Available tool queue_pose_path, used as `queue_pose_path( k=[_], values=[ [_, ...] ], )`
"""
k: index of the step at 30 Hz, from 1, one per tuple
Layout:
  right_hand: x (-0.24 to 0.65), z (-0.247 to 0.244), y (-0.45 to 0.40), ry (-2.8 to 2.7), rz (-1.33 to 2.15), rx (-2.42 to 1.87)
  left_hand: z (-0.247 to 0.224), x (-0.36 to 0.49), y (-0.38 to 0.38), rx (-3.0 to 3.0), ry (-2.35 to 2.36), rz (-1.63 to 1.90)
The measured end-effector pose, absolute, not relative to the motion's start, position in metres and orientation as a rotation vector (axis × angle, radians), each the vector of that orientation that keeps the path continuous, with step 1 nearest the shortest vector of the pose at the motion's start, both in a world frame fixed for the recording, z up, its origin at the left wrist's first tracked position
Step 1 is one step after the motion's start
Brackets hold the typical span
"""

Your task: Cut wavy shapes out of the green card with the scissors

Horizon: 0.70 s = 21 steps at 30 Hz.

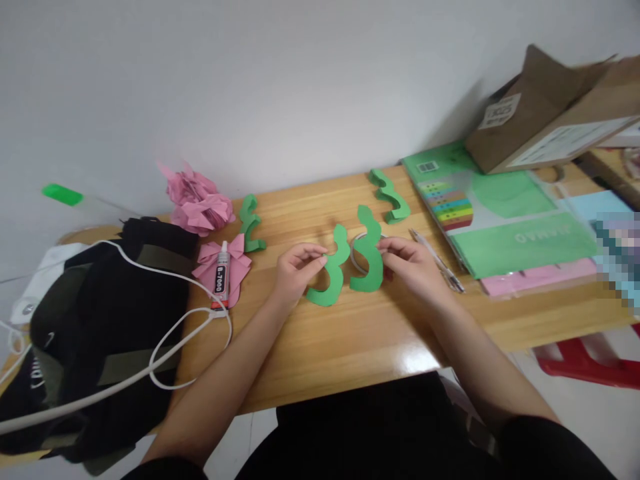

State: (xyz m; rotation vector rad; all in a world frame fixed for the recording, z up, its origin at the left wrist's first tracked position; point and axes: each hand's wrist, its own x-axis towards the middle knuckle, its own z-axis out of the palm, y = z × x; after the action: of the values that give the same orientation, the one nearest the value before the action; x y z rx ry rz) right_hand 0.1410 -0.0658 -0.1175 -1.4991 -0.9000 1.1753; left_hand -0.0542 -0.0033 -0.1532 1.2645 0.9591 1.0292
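Between thumb and fingers, my left hand (300,267) pinches a curvy green paper cutout (336,277) by its left edge. My right hand (407,263) pinches a second, similar green paper cutout (373,257) by its right side. Both cutouts are held up side by side over the wooden table, slightly apart. Behind the right one, a pale ring (356,257) shows in part. Farther back stand two more folded green paper pieces, one at the left (249,223) and one at the right (390,195).
Pink paper flowers (197,200) and a B-7000 glue tube (221,277) lie at the left, beside a black bag (115,320) and a white cable (150,369). At the right are a pen (440,263), a green paper pack (520,233) and a cardboard box (545,110).
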Motion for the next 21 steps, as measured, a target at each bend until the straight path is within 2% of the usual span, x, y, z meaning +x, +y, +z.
queue_pose_path(
  k=[12, 21],
  values=[
    [0.143, -0.119, -0.068, -0.947, 1.270, -1.501, -0.151, -0.055, -0.001, 1.189, 0.942, 1.045],
    [0.136, -0.120, -0.074, -1.212, 1.563, -1.530, -0.158, -0.061, 0.012, 1.111, 0.923, 1.130]
  ],
)
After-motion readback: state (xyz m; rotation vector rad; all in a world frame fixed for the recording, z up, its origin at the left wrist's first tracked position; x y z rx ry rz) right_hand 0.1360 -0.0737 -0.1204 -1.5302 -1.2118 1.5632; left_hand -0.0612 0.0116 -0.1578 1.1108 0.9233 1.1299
